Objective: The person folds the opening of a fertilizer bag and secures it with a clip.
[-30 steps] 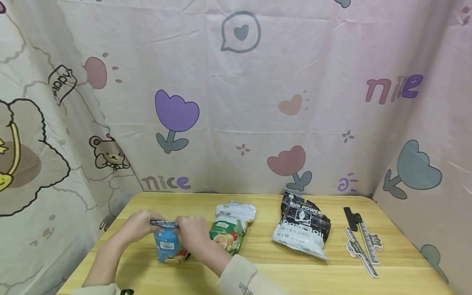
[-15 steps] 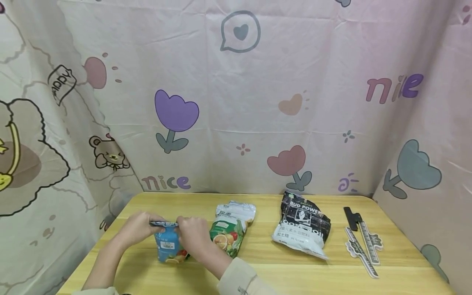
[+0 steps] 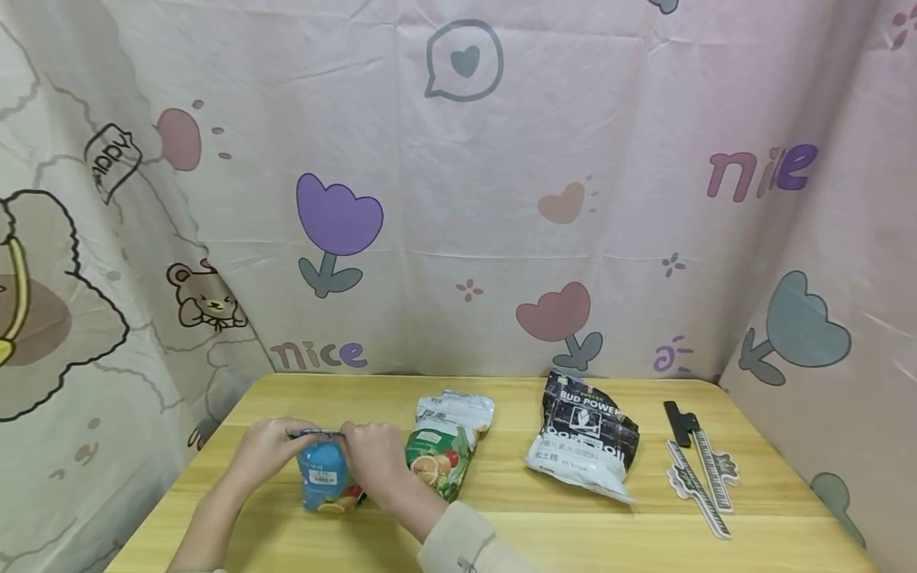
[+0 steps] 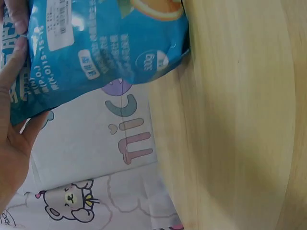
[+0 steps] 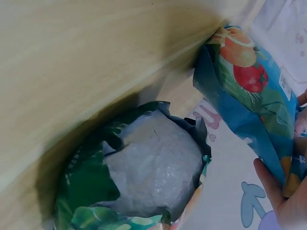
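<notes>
A blue fertilizer bag (image 3: 324, 477), printed with fruit and a barcode label, stands upright at the left of the table. My left hand (image 3: 268, 451) pinches the left end of its folded top edge, thumb below. At the other end of that edge, my right hand (image 3: 376, 458) grips with curled fingers. The left wrist view has the bag (image 4: 105, 45) with the thumb and fingers of the left hand (image 4: 12, 160) on its top. In the right wrist view, the right hand (image 5: 292, 201) holds the side of the bag top.
Just right of the blue bag stands a green-and-white bag (image 3: 438, 458) with fruit pictures. Farther right lies a black-and-white bag (image 3: 586, 438). A black clip (image 3: 680, 426) and two ruler-like strips (image 3: 698, 485) lie at the right. A printed curtain (image 3: 458, 199) hangs behind the table.
The folded top of the blue bag has turned over, so less of its printed flap shows. Both hands keep hold of it in nearly the same place. The head view has shifted slightly.
</notes>
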`<state>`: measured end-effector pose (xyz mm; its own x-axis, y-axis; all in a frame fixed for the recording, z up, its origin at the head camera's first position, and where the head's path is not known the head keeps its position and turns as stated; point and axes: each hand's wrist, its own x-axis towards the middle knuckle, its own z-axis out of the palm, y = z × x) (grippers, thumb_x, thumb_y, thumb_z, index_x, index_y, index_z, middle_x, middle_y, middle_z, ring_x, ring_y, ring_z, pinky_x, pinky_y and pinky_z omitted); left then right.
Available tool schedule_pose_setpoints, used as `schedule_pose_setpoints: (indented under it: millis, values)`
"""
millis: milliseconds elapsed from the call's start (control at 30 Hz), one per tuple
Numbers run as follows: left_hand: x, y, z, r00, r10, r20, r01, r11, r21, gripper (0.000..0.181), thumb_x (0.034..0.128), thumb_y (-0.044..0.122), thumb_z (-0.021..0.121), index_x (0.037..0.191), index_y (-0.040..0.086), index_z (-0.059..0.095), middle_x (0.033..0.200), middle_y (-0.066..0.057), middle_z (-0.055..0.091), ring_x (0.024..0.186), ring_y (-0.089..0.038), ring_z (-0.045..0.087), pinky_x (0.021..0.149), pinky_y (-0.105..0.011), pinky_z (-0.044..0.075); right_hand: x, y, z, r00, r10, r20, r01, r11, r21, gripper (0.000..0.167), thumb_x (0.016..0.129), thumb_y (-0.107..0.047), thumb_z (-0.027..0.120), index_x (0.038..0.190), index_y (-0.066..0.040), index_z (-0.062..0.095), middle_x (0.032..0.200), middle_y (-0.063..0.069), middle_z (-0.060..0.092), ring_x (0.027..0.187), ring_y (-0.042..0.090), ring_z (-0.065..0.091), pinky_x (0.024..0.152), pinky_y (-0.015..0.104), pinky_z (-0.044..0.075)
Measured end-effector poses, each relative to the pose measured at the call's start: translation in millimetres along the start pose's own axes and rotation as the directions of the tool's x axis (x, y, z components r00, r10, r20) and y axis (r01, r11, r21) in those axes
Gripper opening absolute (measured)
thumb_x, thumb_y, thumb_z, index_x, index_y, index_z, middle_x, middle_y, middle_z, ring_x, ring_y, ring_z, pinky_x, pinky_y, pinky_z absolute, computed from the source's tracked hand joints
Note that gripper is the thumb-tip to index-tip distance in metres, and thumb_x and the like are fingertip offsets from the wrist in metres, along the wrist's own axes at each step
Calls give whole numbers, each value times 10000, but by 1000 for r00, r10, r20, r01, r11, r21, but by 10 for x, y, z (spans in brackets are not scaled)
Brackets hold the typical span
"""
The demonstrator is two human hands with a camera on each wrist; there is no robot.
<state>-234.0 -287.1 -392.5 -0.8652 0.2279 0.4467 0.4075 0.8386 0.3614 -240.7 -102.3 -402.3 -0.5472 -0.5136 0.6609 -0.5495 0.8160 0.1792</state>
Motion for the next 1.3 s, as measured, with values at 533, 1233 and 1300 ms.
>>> schedule_pose_setpoints:
  millis: [533, 1233, 1300]
  values:
    - [-22, 8, -13, 1000, 16, 7, -16, 998, 58, 140, 868, 291, 636, 897, 197, 736, 910, 15, 683, 847, -238, 636, 705, -452, 499, 24, 22, 20, 997, 36, 71, -46, 989, 141, 313, 941, -372, 489, 762, -205, 683, 461, -107, 468, 323, 0, 244, 313, 141, 171]
    - [-68, 111, 93, 995, -61, -75, 60, 998, -14, 205, 909, 293, 583, 913, 143, 722, 923, -41, 678, 889, -289, 624, 759, -499, 474, -46, 16, 31, 998, 61, -6, -60, 993, 100, 304, 948, -335, 508, 712, -195, 640, 492, -91, 522, 373, 16, 405, 330, 162, 258]
    - [-84, 85, 61, 994, -97, -45, 91, 988, -129, 223, 931, 271, 554, 974, 112, 705, 991, -73, 665, 957, -317, 600, 799, -504, 461, -53, 42, 19, 996, 78, 37, -84, 981, 177, 273, 958, -327, 492, 799, -189, 666, 588, -91, 598, 443, 16, 489, 373, 147, 325]
